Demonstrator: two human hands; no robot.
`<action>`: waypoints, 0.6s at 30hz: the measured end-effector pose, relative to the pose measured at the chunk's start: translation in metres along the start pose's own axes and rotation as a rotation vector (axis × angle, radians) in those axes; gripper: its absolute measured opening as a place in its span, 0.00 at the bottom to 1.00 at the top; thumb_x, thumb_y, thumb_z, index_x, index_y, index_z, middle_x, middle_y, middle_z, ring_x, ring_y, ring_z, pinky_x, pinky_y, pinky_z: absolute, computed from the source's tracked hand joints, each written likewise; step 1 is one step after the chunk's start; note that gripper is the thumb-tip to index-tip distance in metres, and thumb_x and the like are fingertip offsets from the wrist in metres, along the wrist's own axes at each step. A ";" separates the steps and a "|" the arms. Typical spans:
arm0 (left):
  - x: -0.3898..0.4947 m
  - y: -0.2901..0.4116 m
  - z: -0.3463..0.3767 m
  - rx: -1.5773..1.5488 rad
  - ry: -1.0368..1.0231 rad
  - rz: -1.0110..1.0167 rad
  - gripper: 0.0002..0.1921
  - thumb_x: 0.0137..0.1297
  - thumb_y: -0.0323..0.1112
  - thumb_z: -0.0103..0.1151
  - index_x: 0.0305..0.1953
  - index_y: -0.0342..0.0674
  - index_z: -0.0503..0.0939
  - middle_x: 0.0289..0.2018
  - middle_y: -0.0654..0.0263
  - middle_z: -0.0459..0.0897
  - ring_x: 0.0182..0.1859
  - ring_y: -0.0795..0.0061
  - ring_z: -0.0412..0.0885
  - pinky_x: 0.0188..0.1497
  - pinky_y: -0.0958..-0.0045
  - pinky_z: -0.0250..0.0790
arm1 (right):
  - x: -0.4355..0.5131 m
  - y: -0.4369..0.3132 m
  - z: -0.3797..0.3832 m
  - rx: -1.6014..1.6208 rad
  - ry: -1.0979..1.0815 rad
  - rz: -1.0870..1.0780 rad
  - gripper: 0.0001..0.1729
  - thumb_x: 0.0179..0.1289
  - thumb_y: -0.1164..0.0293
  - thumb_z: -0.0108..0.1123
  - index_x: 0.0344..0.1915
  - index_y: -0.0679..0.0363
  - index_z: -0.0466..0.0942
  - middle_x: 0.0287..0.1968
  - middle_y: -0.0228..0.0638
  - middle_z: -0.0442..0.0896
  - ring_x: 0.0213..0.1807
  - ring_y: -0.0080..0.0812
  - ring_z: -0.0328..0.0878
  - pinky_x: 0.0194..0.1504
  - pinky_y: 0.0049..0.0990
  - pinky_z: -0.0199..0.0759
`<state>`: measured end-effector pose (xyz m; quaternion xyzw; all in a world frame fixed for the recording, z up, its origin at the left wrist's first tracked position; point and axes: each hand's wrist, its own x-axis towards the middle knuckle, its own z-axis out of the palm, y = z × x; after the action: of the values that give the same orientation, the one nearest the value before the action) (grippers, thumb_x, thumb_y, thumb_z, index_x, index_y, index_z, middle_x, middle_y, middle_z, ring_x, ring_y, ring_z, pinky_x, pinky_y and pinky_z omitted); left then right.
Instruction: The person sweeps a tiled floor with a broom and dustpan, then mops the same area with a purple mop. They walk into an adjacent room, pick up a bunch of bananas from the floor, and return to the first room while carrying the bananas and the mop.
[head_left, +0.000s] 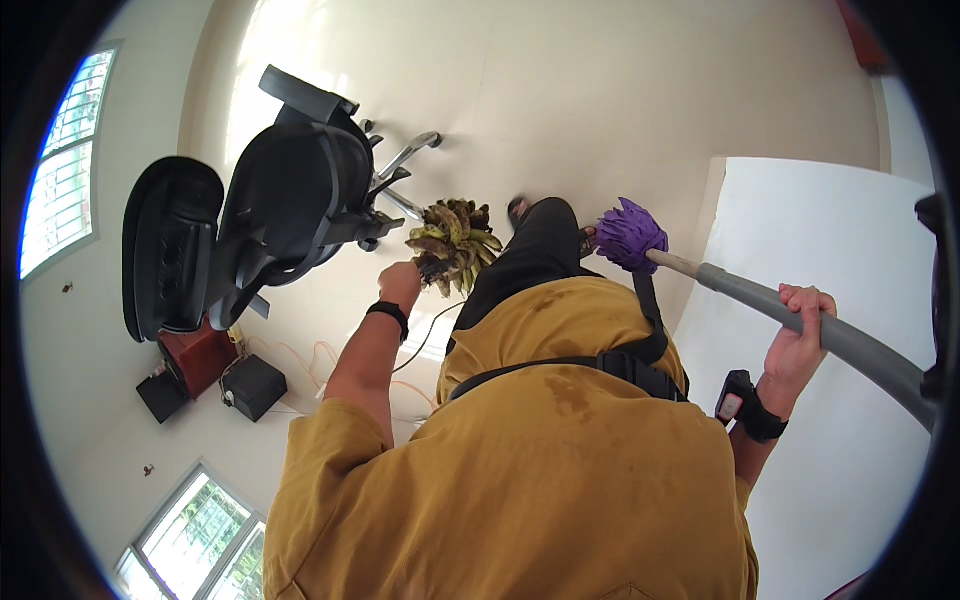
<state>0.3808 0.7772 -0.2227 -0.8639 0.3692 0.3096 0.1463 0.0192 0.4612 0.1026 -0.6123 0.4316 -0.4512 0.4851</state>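
Observation:
My left hand (400, 283) is closed at the dark stalk end of a large bunch of bananas (459, 238), yellow-green with brown patches. The bunch hangs beside my left leg, and my fingers hide the part of the stalk they grip. On the other side, my right hand (806, 322) is wrapped around the grey sleeve of a long mop (750, 294). Its purple mop head (631, 234), made of cloth strips, is at the far end, near my foot. A short bare length of wooden pole (671, 262) shows between sleeve and head.
A black office chair (296, 202) with a metal wheeled base stands close to my left hand. A white wall or panel (817, 225) rises at the right. Dark boxes (255, 386) and cables (322, 352) lie at the lower left, below the windows (71, 157).

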 end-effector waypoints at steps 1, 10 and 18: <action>0.007 0.001 -0.008 0.008 0.044 0.024 0.09 0.55 0.30 0.49 0.29 0.40 0.82 0.30 0.56 0.82 0.34 0.57 0.81 0.32 0.61 0.73 | 0.001 0.001 0.002 -0.003 0.011 -0.010 0.03 0.58 0.76 0.50 0.29 0.61 0.66 0.26 0.32 0.68 0.34 0.31 0.68 0.52 0.38 0.62; 0.059 0.066 -0.090 0.088 -0.056 -0.012 0.11 0.59 0.31 0.47 0.35 0.42 0.82 0.36 0.57 0.82 0.40 0.58 0.81 0.36 0.64 0.74 | 0.081 0.011 -0.018 -0.072 0.135 0.099 0.03 0.58 0.75 0.51 0.30 0.62 0.67 0.26 0.33 0.69 0.36 0.31 0.69 0.52 0.37 0.61; 0.130 0.057 -0.092 0.122 -0.108 -0.045 0.11 0.59 0.31 0.46 0.35 0.41 0.81 0.39 0.59 0.81 0.41 0.60 0.81 0.38 0.63 0.74 | 0.122 0.057 0.011 -0.107 0.148 0.134 0.04 0.61 0.75 0.50 0.30 0.63 0.67 0.28 0.33 0.70 0.38 0.31 0.70 0.52 0.36 0.62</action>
<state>0.4484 0.6225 -0.2375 -0.8435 0.3596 0.3293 0.2252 0.0512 0.3367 0.0613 -0.5722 0.5296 -0.4378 0.4476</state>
